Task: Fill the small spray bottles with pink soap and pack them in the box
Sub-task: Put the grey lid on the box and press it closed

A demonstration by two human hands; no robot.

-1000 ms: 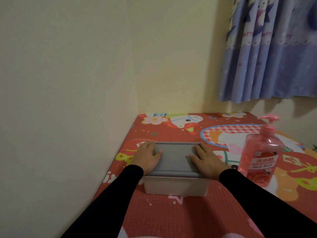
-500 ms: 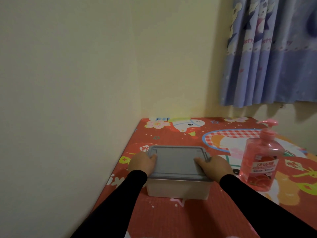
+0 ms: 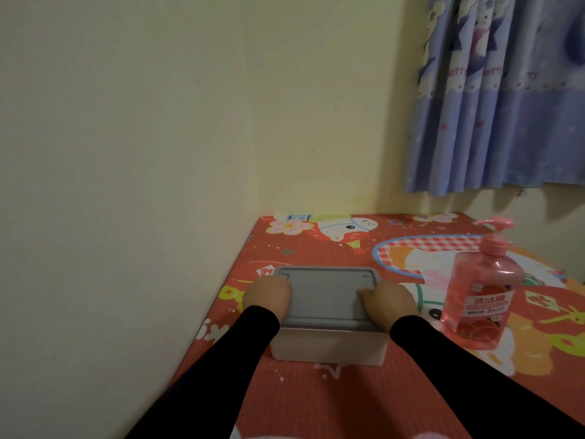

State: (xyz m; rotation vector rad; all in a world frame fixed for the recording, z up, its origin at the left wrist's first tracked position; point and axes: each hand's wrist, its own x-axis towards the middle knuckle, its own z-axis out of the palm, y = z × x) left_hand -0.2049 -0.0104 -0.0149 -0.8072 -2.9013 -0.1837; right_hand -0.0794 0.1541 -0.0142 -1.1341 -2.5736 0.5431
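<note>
Clasping the grey lid (image 3: 326, 296) of the box (image 3: 329, 348), left hand (image 3: 267, 296) and right hand (image 3: 387, 301), each grip curled over a side edge

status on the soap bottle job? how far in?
Done: nothing visible; no small spray bottles in view. In hand: left hand and right hand grip the sides of the grey lid on the box. Left: filling and packing; the pink soap bottle stands untouched to the right.
</note>
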